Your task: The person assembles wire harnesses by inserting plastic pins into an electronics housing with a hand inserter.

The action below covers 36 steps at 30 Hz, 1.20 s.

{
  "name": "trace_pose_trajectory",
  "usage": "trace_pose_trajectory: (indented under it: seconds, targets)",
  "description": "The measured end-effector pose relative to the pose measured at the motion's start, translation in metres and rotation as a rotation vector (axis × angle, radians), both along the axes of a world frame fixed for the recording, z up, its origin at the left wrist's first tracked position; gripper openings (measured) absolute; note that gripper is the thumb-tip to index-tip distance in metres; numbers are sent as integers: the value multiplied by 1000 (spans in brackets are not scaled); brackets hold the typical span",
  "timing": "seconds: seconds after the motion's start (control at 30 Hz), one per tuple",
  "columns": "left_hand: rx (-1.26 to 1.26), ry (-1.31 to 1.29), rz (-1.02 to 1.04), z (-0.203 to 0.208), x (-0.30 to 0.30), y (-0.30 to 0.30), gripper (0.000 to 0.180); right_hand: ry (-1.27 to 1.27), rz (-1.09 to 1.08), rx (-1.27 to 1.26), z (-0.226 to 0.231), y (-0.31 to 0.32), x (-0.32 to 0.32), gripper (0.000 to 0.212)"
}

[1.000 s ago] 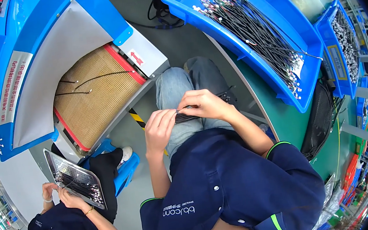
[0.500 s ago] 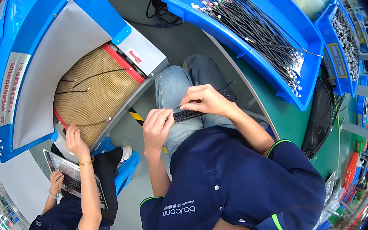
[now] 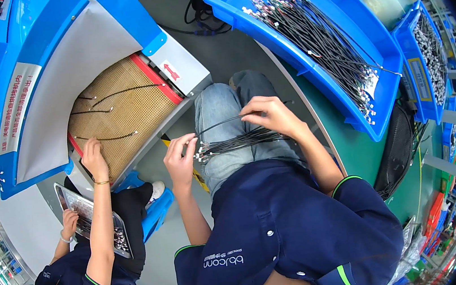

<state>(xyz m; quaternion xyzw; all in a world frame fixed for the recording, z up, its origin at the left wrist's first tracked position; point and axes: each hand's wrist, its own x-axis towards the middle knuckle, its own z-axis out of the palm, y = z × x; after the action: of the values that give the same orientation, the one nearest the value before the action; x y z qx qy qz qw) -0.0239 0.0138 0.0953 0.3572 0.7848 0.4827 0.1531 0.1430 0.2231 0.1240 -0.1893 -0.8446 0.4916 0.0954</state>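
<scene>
Beyond cable bundle (image 3: 239,143): right hand (image 3: 272,115) pinches single cable (image 3: 220,124), likely to steady it; left hand (image 3: 179,155) at end, finger grip unclear.

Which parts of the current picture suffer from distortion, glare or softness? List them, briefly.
Head view: the edge of the green table bows, and the corners are black; same head view: pale sheen on that table's upper end, shelving near the right rim squeezed and soft; head view again: left hand and right hand fairly clear, the ends of the black cable too small to judge.
</scene>
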Motion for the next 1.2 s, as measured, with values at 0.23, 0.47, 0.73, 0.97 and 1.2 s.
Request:
trace_pose_trajectory:
  seconds: [0.23, 0.47, 0.73, 0.97, 1.2]
  targets:
    - [320, -827, 173, -37, 27, 6, 43, 57, -21, -31, -7, -14, -10, 15]
    - [522, -1105, 329, -39, 55, 25, 18, -2, 62, 58, -8, -20, -14, 14]
    - [634, -970, 451, -55, 35, -1, 20, -22, 23, 129, -7, -1, 4, 14]
    - [666, -971, 511, -50, 35, -2, 17, 168, 8, 265, -6, 0, 7, 17]
    - [729, -944, 508, -58, 30, -11, 20, 216, -61, 255, -14, -3, 5, 14]
